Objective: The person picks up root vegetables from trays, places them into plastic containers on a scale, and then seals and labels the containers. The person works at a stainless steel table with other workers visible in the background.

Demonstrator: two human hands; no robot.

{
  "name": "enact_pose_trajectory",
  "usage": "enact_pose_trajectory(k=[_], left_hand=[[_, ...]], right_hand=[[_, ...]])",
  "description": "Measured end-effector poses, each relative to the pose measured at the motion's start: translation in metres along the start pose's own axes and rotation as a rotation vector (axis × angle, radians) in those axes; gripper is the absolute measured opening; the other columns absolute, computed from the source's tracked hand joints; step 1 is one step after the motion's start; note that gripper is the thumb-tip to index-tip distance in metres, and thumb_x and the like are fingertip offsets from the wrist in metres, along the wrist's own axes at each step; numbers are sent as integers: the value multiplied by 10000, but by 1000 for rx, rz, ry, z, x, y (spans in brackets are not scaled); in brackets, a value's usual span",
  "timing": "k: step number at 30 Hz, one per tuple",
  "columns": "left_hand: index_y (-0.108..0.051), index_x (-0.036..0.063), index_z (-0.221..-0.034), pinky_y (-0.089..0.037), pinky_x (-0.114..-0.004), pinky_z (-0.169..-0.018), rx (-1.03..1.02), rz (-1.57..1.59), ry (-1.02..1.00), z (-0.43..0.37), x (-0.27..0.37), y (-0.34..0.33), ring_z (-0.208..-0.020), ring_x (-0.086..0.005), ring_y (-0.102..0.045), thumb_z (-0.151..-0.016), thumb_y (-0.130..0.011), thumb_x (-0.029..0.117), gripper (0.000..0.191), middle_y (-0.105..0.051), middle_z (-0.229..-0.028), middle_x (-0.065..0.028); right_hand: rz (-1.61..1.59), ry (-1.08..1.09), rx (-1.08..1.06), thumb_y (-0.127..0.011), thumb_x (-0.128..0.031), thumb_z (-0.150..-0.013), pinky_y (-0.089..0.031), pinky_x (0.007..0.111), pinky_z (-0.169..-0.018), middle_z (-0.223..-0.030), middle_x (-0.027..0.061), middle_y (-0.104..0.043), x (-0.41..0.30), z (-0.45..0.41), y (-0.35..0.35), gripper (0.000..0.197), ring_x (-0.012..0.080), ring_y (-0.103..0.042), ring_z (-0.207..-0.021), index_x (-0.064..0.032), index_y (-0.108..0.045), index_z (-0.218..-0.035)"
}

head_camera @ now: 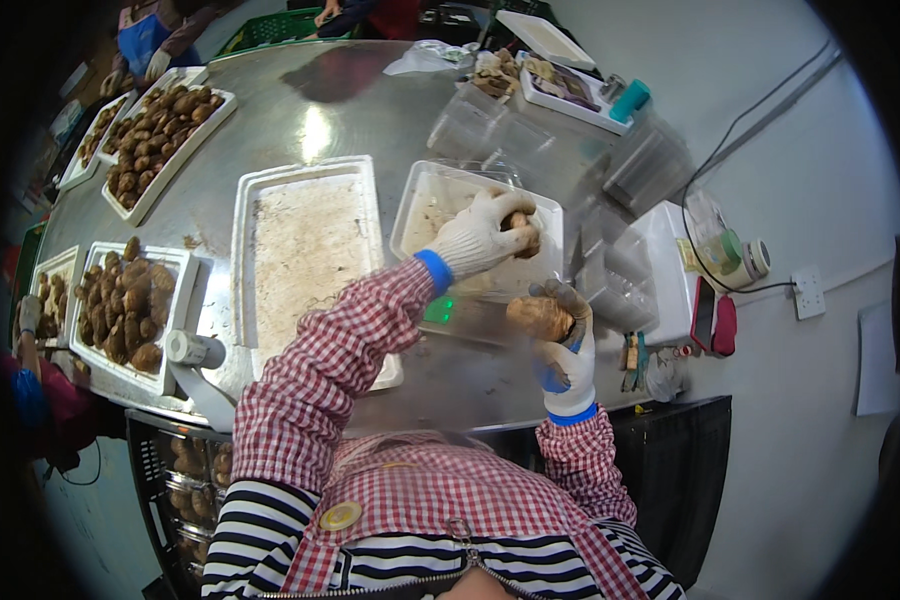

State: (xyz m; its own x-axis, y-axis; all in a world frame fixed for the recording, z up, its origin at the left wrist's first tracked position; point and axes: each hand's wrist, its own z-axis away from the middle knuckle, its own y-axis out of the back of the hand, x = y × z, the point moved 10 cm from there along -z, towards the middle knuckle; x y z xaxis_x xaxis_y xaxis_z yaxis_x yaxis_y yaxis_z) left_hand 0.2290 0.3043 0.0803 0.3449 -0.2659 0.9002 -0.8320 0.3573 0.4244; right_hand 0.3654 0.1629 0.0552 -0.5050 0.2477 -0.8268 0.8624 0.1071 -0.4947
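Note:
My left hand, in a white knit glove with a blue cuff, grips a brown tuber above a clear plastic container. That container lies on a shallow white tray, over a scale whose green digits glow at its near edge. To the right and nearer my body, my right hand, in a white glove with blue and grey patches, holds a larger, peeled-looking brown tuber. Left of my left hand lies a big white foam tray, with only dirt and crumbs on it.
Foam trays heaped with brown tubers stand at the left and far left. Stacked clear containers stand right, beside a white foam box and a phone. A tape roll sits near left. Other people work at the left and far edges.

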Motion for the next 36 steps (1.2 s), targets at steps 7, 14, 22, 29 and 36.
enact_pose_trajectory(k=[7, 14, 22, 29, 36], left_hand=[[-622, 211, -1369, -477, -495, -1028, -192, -824, -128, -4, -5, -42, -1250, -369, -572, -937, -611, 254, 435, -594, -1336, -181], [-461, -4, -1481, -467, -471, -1070, -206, 216, 21, 77, 3, -16, -1376, -348, -484, -948, -666, 311, 653, -501, -1490, -216], [-407, -52, -1493, -537, -349, -1000, 99, 476, 84, 155, -9, 13, -1197, -246, -614, -861, -769, 148, 756, -574, -1355, -181], [-462, -67, -1452, -542, -320, -971, 216, 399, 142, 204, -42, 38, -1118, -221, -652, -855, -747, 98, 683, -620, -1274, -176], [-530, -52, -1394, -522, -315, -970, 375, 456, 199, 237, -57, 55, -1098, -205, -657, -968, -628, 179, 494, -659, -1194, -158]], right_hand=[[152, 53, -10, -629, 242, -714, -569, 385, -1004, -1430, 208, -498, -16, 8, 25, 651, 328, -583, -1272, -33, -512, -1292], [452, 251, -104, -636, 229, -739, -553, 388, -1018, -1424, 215, -503, -30, -1, -11, 598, 328, -580, -1280, -66, -549, -1252], [735, 46, -334, -782, 14, -833, -472, 384, -1097, -1430, 182, -537, 34, -5, -74, 699, 272, -574, -1292, -3, -471, -1459], [686, -176, -486, -822, -88, -857, -529, 368, -999, -1378, 185, -590, 78, 17, -109, 718, 265, -627, -1221, 7, -454, -1466], [925, 16, -478, -763, -23, -728, -508, 405, -1016, -1329, 201, -602, 90, 32, -133, 758, 325, -618, -1213, 3, -473, -1428]])
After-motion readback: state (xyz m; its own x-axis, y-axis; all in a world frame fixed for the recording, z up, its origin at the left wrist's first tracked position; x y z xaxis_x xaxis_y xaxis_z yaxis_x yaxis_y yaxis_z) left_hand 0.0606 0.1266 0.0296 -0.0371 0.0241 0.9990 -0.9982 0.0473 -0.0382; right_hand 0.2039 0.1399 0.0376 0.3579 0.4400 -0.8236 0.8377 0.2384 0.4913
